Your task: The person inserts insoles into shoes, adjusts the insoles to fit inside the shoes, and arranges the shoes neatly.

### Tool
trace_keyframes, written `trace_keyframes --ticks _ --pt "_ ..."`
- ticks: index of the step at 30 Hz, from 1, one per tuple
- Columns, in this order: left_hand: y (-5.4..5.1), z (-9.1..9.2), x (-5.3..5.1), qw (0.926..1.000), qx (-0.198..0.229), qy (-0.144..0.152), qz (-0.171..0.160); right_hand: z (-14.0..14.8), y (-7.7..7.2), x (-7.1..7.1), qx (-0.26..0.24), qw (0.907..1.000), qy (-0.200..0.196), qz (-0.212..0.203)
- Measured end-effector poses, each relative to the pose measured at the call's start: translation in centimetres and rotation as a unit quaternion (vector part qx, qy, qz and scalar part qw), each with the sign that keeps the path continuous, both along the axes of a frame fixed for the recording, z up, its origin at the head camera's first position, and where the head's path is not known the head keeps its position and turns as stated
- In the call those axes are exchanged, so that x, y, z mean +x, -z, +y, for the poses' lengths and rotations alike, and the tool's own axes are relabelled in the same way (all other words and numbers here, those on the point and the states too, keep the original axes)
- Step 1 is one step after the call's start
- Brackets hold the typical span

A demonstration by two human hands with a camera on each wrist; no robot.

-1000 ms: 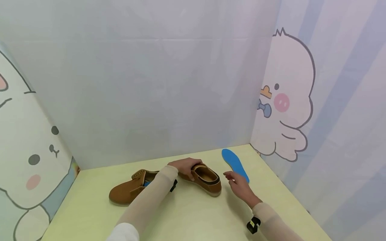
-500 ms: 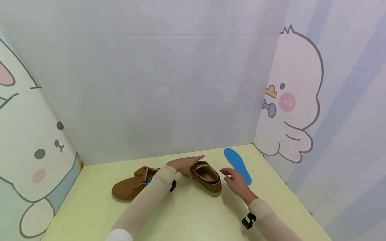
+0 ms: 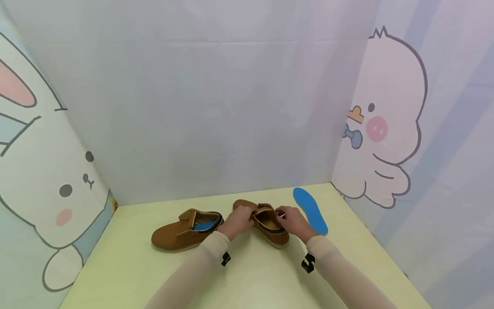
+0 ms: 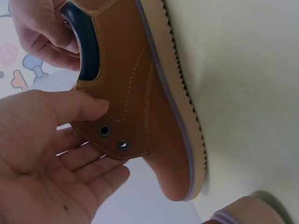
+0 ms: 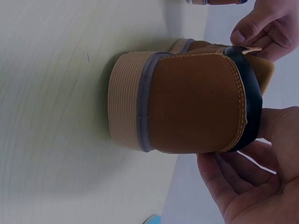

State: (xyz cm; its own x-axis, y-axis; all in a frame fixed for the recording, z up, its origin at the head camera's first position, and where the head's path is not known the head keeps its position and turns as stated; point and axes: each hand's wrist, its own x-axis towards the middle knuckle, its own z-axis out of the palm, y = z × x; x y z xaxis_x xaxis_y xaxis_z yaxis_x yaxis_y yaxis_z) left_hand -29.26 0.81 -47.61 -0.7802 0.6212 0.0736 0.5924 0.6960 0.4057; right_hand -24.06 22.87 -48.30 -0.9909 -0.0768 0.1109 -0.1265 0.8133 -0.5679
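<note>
lower centre of the head view: from my remote post i am watching a person's left hand (image 3: 238, 221) pinching the eyelet flap (image 4: 112, 127) of a brown shoe (image 3: 269, 220), its thumb pressing the outside. the right hand (image 3: 294, 220) is gripping the shoe's dark-lined collar (image 5: 251, 98) on the opposite side, its thumb reaching inside. the shoe is pointing its toe toward upper left, sole facing the pale yellow table (image 3: 251, 285). at lower left i am seeing a second shoe (image 3: 175, 237) lying beside the left hand, a blue insole (image 3: 204, 225) showing inside. a loose insole (image 3: 311, 210) is lying near the right hand, right of centre.
</note>
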Motion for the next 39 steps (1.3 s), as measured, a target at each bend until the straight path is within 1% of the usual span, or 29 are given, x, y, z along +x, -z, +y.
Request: trace_keyframes --ticks 2,3,6,9,13,14,15,17,18,20,22,23,26,28,30,32,34,36,37,39 --pt "0.4 0.0 0.3 0.9998 0.018 -0.005 -0.008 0.1 0.1 -0.1 0.002 1.0000 0.000 -0.002" --pt "0.5 0.0 0.4 0.9997 0.022 -0.003 -0.006 0.1 0.2 -0.1 0.002 1.0000 0.000 -0.004" --pt "0.6 -0.1 0.6 0.9997 0.025 0.005 -0.001 0.2 0.3 0.0 0.002 1.0000 -0.003 -0.004" --pt "0.7 -0.3 0.6 0.9998 0.014 0.012 0.002 0.2 0.2 0.3 0.003 0.9999 -0.008 -0.006" --pt "0.9 -0.7 0.7 0.9999 0.004 0.013 0.001 -0.3 -0.2 0.4 0.015 0.9995 -0.022 0.016" --pt "1.0 -0.9 0.9 0.9999 0.006 0.012 -0.001 -0.5 -0.3 0.3 0.028 0.9988 -0.029 0.027" --pt "1.1 -1.0 0.9 0.9999 0.005 0.012 0.003 -0.7 -0.4 0.1 0.048 0.9972 -0.038 0.043" --pt "1.3 -1.2 1.2 0.9999 0.007 0.012 0.000 -1.3 -0.6 -0.2 0.106 0.9895 -0.061 0.077" --pt "1.4 -1.3 1.3 0.9999 0.008 0.011 -0.004 -1.5 -0.7 -0.3 0.144 0.9825 -0.071 0.095" --pt "1.6 -1.4 1.7 0.9998 0.012 0.011 -0.009 -1.9 -0.6 -0.3 0.221 0.9639 -0.082 0.124" --pt "1.8 -1.5 2.2 0.9997 0.013 0.011 -0.014 -2.1 -0.6 -0.2 0.275 0.9476 -0.083 0.139" --pt "1.9 -1.5 2.4 0.9998 0.012 0.011 -0.014 -2.1 -0.6 -0.2 0.294 0.9424 -0.080 0.139" --pt "2.0 -1.6 3.0 0.9998 0.015 0.008 -0.010 -2.1 -0.6 -0.1 0.316 0.9380 -0.072 0.122" --pt "2.1 -1.6 3.3 0.9997 0.025 0.002 -0.006 -1.9 -0.7 -0.1 0.318 0.9388 -0.066 0.115" --pt "2.2 -1.6 3.5 0.9993 0.036 -0.008 0.008 -1.8 -0.9 -0.2 0.315 0.9405 -0.063 0.110" --pt "2.2 -1.6 3.6 0.9981 0.053 -0.024 0.021 -1.7 -1.1 -0.4 0.309 0.9425 -0.062 0.111" --pt "2.4 -1.6 3.5 0.9961 0.072 -0.041 0.030 -1.7 -1.1 -0.6 0.296 0.9465 -0.064 0.111" --pt "2.6 -1.7 3.5 0.9943 0.087 -0.053 0.031 -1.6 -1.1 -0.8 0.287 0.9503 -0.065 0.103" --pt "2.7 -1.8 3.5 0.9936 0.095 -0.056 0.024 -1.6 -1.0 -0.9 0.282 0.9520 -0.065 0.099" --pt "2.8 -2.1 3.4 0.9925 0.109 -0.052 0.016 -1.5 -0.8 -1.0 0.263 0.9584 -0.067 0.088"
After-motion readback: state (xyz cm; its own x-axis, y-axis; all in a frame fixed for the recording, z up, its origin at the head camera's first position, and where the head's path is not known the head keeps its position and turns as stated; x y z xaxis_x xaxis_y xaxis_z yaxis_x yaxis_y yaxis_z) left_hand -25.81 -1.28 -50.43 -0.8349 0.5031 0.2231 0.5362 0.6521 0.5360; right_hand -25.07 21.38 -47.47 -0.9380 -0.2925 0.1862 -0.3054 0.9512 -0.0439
